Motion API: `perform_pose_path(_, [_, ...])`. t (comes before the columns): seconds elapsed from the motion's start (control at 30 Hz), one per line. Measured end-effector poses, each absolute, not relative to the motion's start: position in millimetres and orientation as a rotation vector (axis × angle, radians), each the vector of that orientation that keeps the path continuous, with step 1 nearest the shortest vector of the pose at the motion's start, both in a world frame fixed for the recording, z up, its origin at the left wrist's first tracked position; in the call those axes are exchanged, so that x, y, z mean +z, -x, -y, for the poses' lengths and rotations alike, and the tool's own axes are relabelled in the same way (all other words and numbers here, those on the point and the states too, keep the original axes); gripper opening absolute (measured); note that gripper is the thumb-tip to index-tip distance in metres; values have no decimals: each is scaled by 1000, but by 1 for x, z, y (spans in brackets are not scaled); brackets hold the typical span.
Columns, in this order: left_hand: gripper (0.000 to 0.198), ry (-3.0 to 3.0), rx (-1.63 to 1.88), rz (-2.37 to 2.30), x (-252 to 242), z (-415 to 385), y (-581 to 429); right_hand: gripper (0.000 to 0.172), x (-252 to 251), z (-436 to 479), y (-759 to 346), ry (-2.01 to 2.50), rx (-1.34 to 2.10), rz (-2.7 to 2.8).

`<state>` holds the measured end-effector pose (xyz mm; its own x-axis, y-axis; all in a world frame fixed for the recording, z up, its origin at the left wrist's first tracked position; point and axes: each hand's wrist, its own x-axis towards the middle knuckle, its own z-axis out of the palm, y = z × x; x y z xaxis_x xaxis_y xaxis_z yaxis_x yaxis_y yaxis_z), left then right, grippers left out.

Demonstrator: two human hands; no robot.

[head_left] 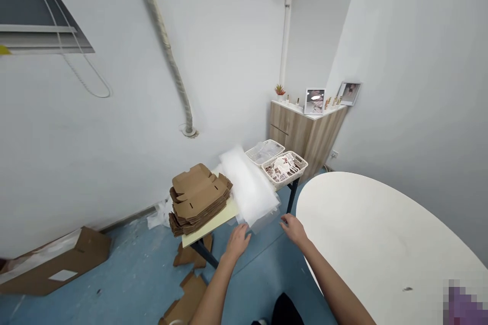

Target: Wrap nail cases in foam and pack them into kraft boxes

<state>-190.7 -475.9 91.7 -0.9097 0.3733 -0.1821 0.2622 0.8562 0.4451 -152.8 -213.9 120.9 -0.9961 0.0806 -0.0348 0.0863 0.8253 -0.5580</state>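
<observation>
Bubble wrap [249, 188] lay in a long, soft pile on the bench, its long axis running diagonally from the baskets at the far end down toward the person's hands. A clear film edge [263, 222] stuck out at the near end. From my feed, the white layers blurred together, so I couldn't make out whether this was one folded sheet or several.

The left hand [238, 242] and right hand [293, 228] were on either side of that near end, the left by the pile's edge and the right just beside the film. Both grips stood apart, fingers loose and clamped on nothing, though I couldn't tell whether any fingertips touched the film.

Just left of the pile, on a pale yellow bench top [209, 226], sat a stack of flat brown cardboard box blanks [198, 198]. At the far end were two white lattice baskets: one held clear plastic bags [264, 152], and the other held printed packets [284, 168], too small for me to read. A white oval table [381, 238] filled the right of the view, and loose cardboard pieces [186, 297] lay on the blue floor [133, 259]. A purple patch [463, 304] in the lower right corner was too pixelated to identify.
</observation>
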Motion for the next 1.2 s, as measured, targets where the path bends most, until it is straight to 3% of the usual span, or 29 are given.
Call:
perform_pose_path(0.23, [52,-469,706,-2818,77,467,270,19,121,239,272,63,-790,-3048])
perform_pose_path(0.47, [56,-564,707,-2796,77,422,372,21,125,204,397,-3,-685,-3160])
perform_pose_path(0.8, [66,-617,667,-2738,110,364,480,42,124,181,537,-174,-410,-3311])
perform_pose_path(1.03, [63,-741,520,-2766,95,368,509,27,114,182,573,-210,-345,-3215])
perform_pose_path(1.2, [58,-835,674,-2766,93,376,523,14,125,183,574,-256,-589,-3264])
